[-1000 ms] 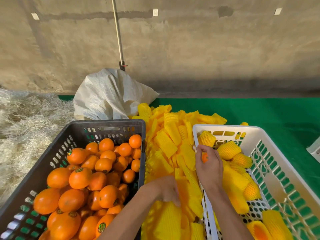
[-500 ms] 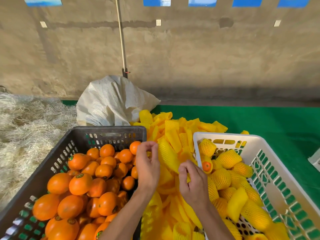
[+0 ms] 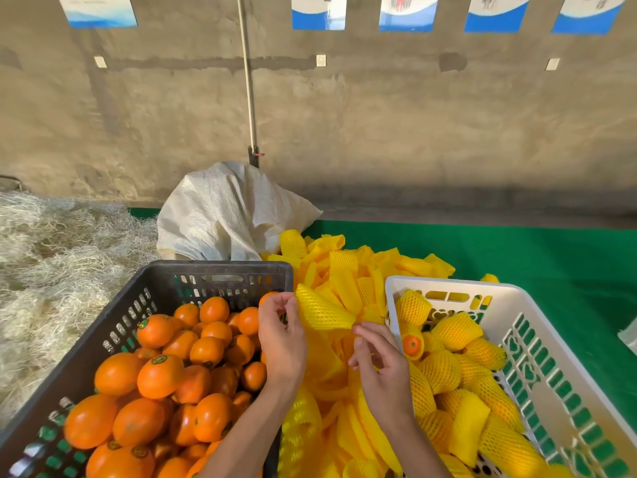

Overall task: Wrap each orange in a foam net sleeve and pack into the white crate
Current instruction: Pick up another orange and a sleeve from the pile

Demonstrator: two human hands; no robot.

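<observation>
Yellow foam sleeve (image 3: 322, 310) pinched between both hands' fingers (image 3: 362, 330)

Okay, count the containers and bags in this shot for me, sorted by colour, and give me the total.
Black crate holding bare oranges: 1
White crate holding sleeved oranges: 1
White woven sack behind them: 1
Total: 3

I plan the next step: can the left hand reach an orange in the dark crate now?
Probably yes: the left hand is above the dark crate, oranges lie uncovered, but it holds a foam sleeve.
</observation>
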